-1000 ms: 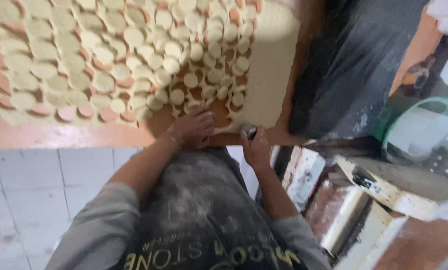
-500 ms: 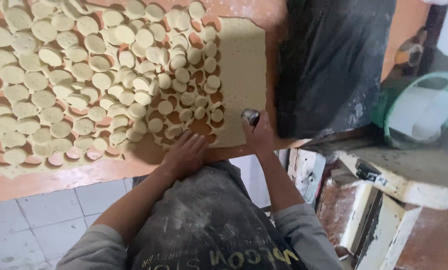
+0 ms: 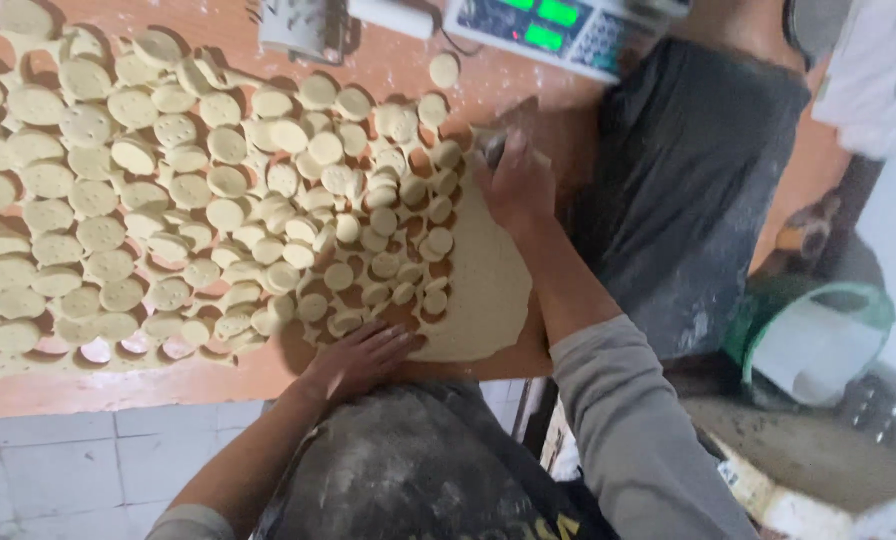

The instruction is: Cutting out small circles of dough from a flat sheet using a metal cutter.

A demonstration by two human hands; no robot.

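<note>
Right hand (image 3: 516,185): closed around a small round metal cutter (image 3: 492,147), pressing it at the far end of the uncut dough strip, upper centre of frame.
Left hand (image 3: 360,357): open, palm down, fingers spread on the near edge of the dough sheet (image 3: 488,290), lower centre.
Dough sheet: flat on the wooden table (image 3: 118,385); uncut strip remains along its right side.
Cut rounds (image 3: 168,210): many pale discs, crowded and overlapping, filling the left and centre.
Scale (image 3: 558,30): top edge, green display lit.
Dark cloth (image 3: 688,180): right of the sheet.
Step (judged): stamping rounds from the remaining strip.
Next move needs: cutter placed just beside the previous hole, sheet held steady.
</note>
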